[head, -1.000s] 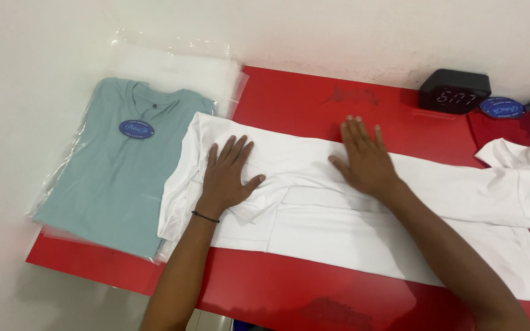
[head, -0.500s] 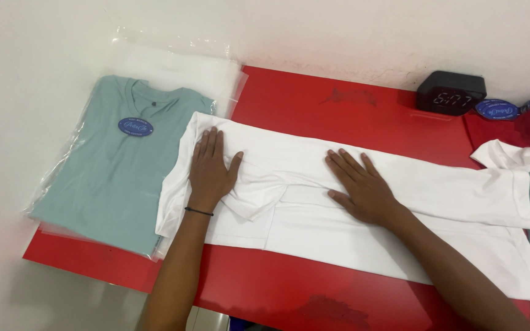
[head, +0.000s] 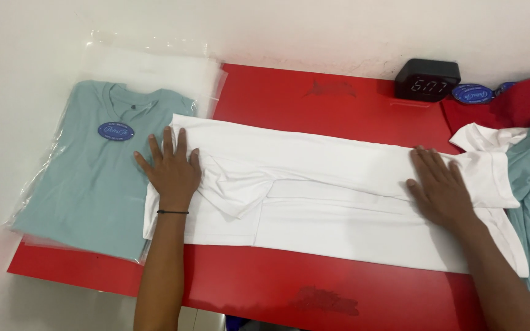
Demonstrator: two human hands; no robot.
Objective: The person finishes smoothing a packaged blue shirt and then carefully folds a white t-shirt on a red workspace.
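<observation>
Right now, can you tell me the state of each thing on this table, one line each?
White shirt: folded lengthwise into a long strip, flat on the red table.
Left hand: open, palm down on the shirt's left end.
Right hand: open, palm down near its right end.
Teal shirt: folded, inside a clear plastic bag.
Clock: digits lit.
Red cloth: crumpled.

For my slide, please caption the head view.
Left hand and right hand pressed flat on a folded white shirt.
</observation>
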